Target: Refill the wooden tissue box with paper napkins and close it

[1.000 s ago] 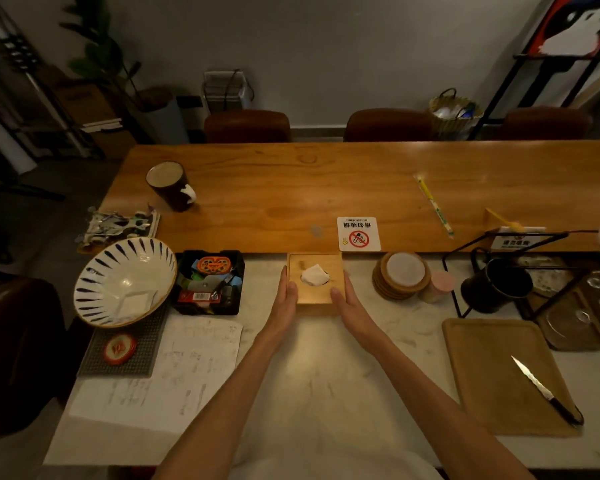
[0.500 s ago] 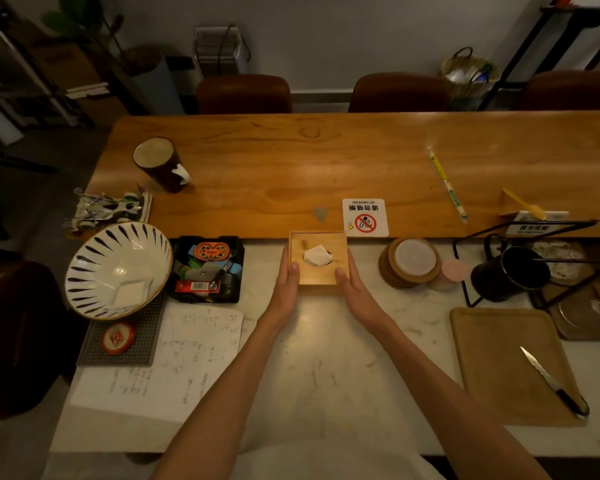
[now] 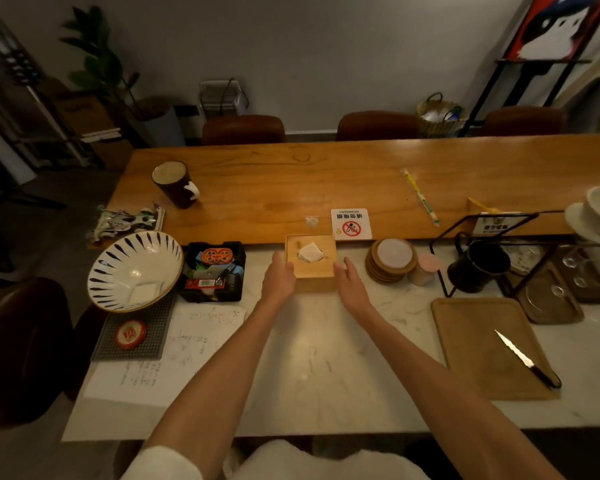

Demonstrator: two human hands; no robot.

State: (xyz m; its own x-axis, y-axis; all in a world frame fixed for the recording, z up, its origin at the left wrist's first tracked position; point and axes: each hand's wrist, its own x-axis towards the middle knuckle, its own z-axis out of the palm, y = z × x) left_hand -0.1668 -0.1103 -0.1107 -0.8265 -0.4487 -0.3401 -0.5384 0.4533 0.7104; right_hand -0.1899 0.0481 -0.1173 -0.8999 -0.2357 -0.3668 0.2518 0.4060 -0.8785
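Observation:
A square wooden tissue box stands on the white marble counter, against the edge of the higher wooden table. Its lid is on, and a white paper napkin pokes up through the round hole in the top. My left hand lies flat against the box's left side, fingers straight. My right hand hovers just off the right side with its fingers spread and a small gap to the wood. Neither hand holds anything.
Left of the box are a black tray of small items and a striped bowl over papers. To the right are stacked coasters, a black mug, and a cutting board with a knife.
Both palms were pressed against the box's sides before. Now the right hand has come off the box and the fingers of both hands have loosened. The box stays where it was.

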